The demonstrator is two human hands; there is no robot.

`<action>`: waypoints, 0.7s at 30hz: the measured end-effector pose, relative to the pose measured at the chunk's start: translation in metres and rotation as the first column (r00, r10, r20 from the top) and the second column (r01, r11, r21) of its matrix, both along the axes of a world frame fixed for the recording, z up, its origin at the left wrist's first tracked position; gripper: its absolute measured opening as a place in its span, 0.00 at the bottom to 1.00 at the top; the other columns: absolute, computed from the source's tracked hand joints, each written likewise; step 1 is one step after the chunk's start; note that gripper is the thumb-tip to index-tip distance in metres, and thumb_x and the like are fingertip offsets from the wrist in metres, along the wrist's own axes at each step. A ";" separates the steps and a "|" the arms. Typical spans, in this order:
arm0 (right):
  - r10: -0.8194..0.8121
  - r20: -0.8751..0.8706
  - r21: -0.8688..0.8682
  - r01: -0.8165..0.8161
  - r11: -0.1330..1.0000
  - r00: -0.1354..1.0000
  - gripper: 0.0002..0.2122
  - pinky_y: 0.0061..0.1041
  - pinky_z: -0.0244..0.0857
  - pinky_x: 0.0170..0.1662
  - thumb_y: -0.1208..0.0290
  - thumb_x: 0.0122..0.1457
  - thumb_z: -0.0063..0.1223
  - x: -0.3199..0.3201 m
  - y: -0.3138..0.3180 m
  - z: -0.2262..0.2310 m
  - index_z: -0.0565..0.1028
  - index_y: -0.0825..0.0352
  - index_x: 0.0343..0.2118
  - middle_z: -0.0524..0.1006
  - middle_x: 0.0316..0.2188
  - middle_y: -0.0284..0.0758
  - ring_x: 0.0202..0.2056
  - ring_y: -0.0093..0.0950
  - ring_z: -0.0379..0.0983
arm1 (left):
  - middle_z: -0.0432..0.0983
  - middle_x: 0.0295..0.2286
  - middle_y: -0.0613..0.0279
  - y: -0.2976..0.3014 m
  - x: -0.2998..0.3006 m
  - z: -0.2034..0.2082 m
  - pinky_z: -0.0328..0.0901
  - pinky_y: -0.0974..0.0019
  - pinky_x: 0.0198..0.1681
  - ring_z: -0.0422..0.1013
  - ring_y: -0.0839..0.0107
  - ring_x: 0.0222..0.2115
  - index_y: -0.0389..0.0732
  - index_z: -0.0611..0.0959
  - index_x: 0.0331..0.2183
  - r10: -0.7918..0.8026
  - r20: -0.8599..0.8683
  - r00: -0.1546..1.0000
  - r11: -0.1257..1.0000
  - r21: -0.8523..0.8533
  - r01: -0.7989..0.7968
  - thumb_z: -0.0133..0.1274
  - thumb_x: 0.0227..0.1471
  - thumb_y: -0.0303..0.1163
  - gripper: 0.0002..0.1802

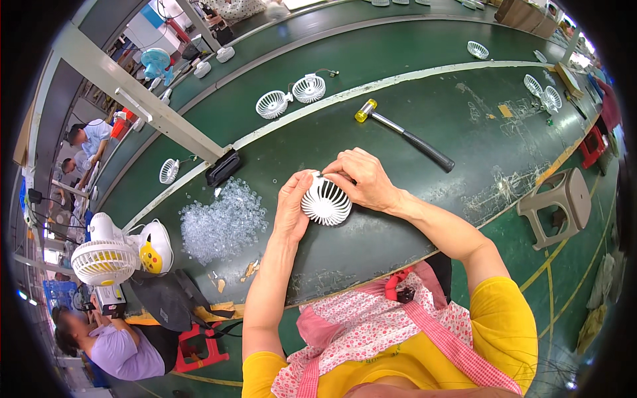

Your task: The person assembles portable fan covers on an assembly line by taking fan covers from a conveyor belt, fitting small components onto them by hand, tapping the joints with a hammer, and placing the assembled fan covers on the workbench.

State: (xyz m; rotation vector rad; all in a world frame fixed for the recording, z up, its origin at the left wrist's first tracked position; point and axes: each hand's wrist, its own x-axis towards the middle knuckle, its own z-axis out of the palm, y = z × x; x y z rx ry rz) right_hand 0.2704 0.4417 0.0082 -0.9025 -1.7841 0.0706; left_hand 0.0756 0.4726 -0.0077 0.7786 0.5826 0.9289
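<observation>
Over the dark green bench I hold a small round white fan housing (326, 203) with slatted ribs, its slats facing up. My left hand (295, 198) grips its left edge, thumb and fingers closed on the rim. From the right, my right hand (363, 179) pinches at the top edge of the housing; whatever lies between those fingertips is too small to make out. To the left of my hands is a heap of small clear plastic pieces (224, 222). A hammer (408, 136) with yellow heads and a black grip rests beyond my right hand.
White fan housings (309, 88) lie on the green conveyor belt (225, 126) beyond the bench. A metal post (142, 99) rises at its edge. At left stand a white desk fan (105, 263) and a dark bag (166, 298). A stool (561, 205) is at right; a seated person (126, 348) is at lower left.
</observation>
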 end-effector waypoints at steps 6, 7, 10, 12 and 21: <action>-0.011 0.085 0.100 0.003 0.995 0.996 0.05 0.31 0.61 0.32 0.77 0.50 0.63 0.002 -0.001 0.004 0.77 0.66 0.30 0.73 0.22 0.32 0.24 0.30 0.69 | 0.80 0.33 0.68 -0.004 0.002 0.004 0.71 0.72 0.41 0.75 0.78 0.34 0.40 0.82 0.38 -0.010 0.016 1.000 0.992 -0.124 0.012 0.60 0.57 0.35 0.11; -0.011 0.087 0.101 0.002 0.995 0.996 0.05 0.31 0.61 0.32 0.77 0.50 0.63 0.002 -0.001 0.003 0.77 0.66 0.30 0.73 0.22 0.32 0.24 0.30 0.69 | 0.80 0.33 0.68 -0.004 0.002 0.004 0.71 0.72 0.41 0.75 0.78 0.34 0.40 0.82 0.38 -0.010 0.018 1.000 0.992 -0.123 0.012 0.60 0.57 0.35 0.11; -0.054 0.135 0.176 0.030 0.984 0.989 0.05 0.30 0.62 0.33 0.76 0.50 0.64 0.002 0.002 0.001 0.77 0.64 0.29 0.72 0.21 0.30 0.24 0.29 0.71 | 0.80 0.33 0.67 -0.002 0.001 0.005 0.71 0.72 0.41 0.76 0.78 0.33 0.40 0.82 0.38 -0.027 0.034 0.999 0.990 -0.137 0.032 0.60 0.57 0.36 0.11; -0.088 0.143 0.186 0.061 0.981 0.986 0.06 0.29 0.63 0.34 0.74 0.49 0.65 0.001 0.002 0.002 0.77 0.64 0.29 0.72 0.20 0.29 0.24 0.28 0.71 | 0.80 0.32 0.67 -0.001 0.000 0.008 0.72 0.72 0.40 0.76 0.78 0.33 0.40 0.82 0.38 -0.040 -0.003 0.999 0.993 -0.114 0.040 0.59 0.57 0.36 0.11; -0.028 0.305 0.238 -0.048 0.970 0.952 0.07 0.28 0.63 0.34 0.74 0.49 0.65 0.011 0.003 0.002 0.78 0.64 0.31 0.71 0.20 0.28 0.24 0.26 0.70 | 0.80 0.32 0.65 0.002 -0.002 0.002 0.73 0.72 0.38 0.76 0.77 0.32 0.40 0.82 0.37 -0.081 0.063 0.995 0.969 -0.229 0.093 0.58 0.58 0.34 0.08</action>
